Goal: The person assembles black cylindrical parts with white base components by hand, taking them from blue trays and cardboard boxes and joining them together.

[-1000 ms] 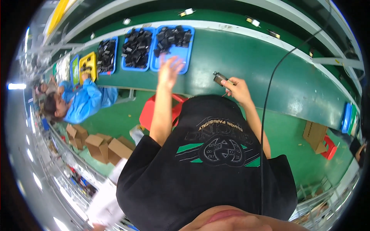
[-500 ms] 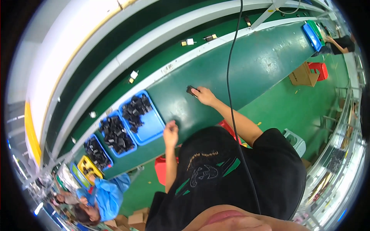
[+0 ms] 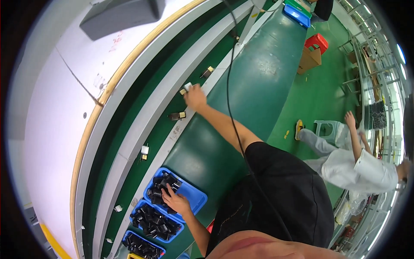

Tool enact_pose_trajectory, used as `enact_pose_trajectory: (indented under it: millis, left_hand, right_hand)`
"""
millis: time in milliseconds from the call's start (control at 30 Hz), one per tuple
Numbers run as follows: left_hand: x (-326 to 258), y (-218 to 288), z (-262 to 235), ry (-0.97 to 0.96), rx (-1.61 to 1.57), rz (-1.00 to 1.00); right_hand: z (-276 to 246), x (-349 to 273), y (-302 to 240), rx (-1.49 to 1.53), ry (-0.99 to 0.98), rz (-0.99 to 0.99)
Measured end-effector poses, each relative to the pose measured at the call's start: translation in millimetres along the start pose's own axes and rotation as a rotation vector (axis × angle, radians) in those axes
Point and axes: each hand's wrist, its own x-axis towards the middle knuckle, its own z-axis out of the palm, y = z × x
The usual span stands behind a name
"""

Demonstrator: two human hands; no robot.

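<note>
My right hand [image 3: 196, 98] reaches over the far rail to the green strip beyond the bench. Its fingers are at a white power adapter [image 3: 188, 86] with a yellow label; they are partly hidden, so I cannot tell whether they grip it. Just nearer on that strip lies a black power adapter [image 3: 177, 115] with a pale label. My left hand [image 3: 176, 200], fingers spread, rests on the black adapters [image 3: 157, 190] heaped at the left side of a blue tray [image 3: 194, 196]. No adapter shows clearly gripped in it.
Two more blue trays [image 3: 180, 236] of black adapters stand nearer me. Other adapters [image 3: 144, 151] lie spaced along the strip. A black cable [image 3: 230, 86] hangs across the view. At right, a person in white [image 3: 345, 168] is beside a pale stool [image 3: 326, 129].
My right hand has moved from the bench to the strip; the black adapter it held is no longer in sight there, and one now lies on the strip. My left hand has come onto the tray.
</note>
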Motion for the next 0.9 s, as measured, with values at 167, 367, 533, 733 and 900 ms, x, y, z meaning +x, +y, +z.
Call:
enact_pose_trajectory:
  millis: [167, 367, 533, 733, 900]
  left_hand:
    - [4.1, -8.4, 16.8, -0.001, -0.228, -0.116]
    - [-4.8, -31.2, 21.7, 0.143, -0.223, -0.087]
    - [-20.5, -35.8, 14.2, 0.167, -0.402, -0.17]
    - [-36.8, 1.6, -34.4, 0.304, -0.685, -0.267]
    - [-68.3, 28.6, -82.4, 0.309, -1.025, -0.431]
  right_hand:
    - [-2.8, 25.9, 36.9, -0.225, 0.018, 0.077]
    - [13.9, 24.8, 18.8, -0.108, -0.019, 0.088]
    - [29.3, 45.2, 0.2, -0.113, 0.056, -0.116]
    - [39.3, 43.7, 27.3, -0.016, 0.086, -0.194]
    - [-2.9, -64.3, 0.4, 0.924, -0.439, 0.234]
